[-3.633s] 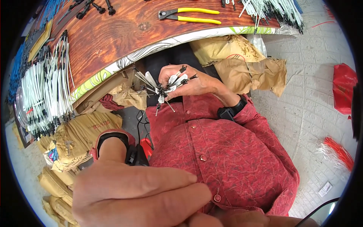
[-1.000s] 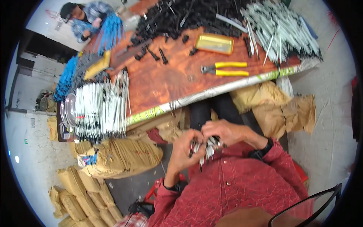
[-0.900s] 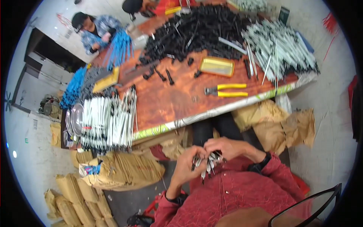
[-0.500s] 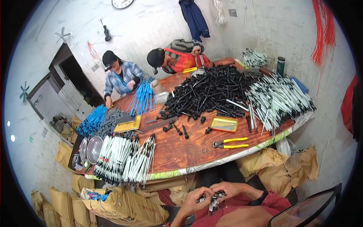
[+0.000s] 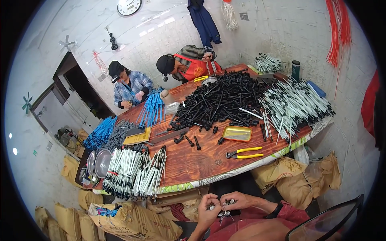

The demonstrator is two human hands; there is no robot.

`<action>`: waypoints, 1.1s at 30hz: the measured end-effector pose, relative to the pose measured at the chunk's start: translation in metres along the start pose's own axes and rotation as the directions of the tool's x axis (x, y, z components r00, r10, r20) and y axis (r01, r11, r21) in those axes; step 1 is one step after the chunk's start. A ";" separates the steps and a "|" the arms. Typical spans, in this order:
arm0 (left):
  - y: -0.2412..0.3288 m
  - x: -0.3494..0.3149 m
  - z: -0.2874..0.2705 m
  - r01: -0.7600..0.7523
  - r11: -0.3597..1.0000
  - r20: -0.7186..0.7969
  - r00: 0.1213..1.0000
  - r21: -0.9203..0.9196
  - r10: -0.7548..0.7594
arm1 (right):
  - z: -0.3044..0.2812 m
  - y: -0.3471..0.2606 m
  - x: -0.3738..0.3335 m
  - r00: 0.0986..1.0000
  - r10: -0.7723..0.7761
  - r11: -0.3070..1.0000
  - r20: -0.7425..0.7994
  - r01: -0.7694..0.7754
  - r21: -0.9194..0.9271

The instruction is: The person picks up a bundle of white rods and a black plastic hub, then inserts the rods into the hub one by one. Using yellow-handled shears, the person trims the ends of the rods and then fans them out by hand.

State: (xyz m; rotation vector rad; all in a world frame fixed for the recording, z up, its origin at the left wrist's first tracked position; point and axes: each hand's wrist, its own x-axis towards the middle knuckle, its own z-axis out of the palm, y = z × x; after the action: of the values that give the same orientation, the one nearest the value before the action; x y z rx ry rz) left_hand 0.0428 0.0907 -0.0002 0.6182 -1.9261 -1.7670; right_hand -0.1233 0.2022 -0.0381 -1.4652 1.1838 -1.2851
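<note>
Close to my body, below the table's near edge, my left hand (image 5: 208, 209) is curled closed around small pieces with pale ends. Right beside it, the fingers of my right hand (image 5: 239, 200) are bent and pinched on a bunch of small white and dark pieces (image 5: 226, 213). Thin pale ends stick out downward between the two hands. The pieces are too small to name. Nearest on the wooden table (image 5: 193, 168) lie cutting pliers (image 5: 245, 153) with yellow handles, jaws to the left. Behind them is a shallow yellow tray (image 5: 237, 140) with thin needle-like rods.
A large heap of black plastic parts (image 5: 225, 96) covers the table's middle. White rods with black ends lie in a pile (image 5: 297, 106) at right and in bundles (image 5: 124, 172) at left. Blue rods (image 5: 150, 106) stand near two co-workers across the table. Sacks (image 5: 136, 225) crowd the floor.
My left hand has closed more into a fist and lifted slightly beside the right. Across the table, the left co-worker's hand has drawn back from the blue and grey piles toward the body.
</note>
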 end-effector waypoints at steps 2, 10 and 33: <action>-0.003 -0.005 0.000 0.001 1.000 -0.040 0.999 -0.025 -0.002 | 0.000 -0.003 0.000 0.998 0.058 0.994 0.008 -0.059 0.094; 0.014 0.001 0.000 0.120 0.985 -0.034 0.992 -0.122 -0.125 | -0.006 -0.007 -0.001 0.992 0.121 0.959 -0.029 -0.109 0.261; -0.019 0.043 -0.013 -0.150 0.987 -0.049 0.987 0.054 0.153 | -0.020 0.031 0.005 0.954 0.297 0.831 0.045 -0.282 0.480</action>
State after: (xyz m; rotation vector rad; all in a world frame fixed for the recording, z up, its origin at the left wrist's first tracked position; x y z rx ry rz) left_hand 0.0167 0.0532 -0.0174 0.5160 -1.9327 -1.5973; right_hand -0.1468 0.1905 -0.0647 -0.8654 0.9656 -1.2745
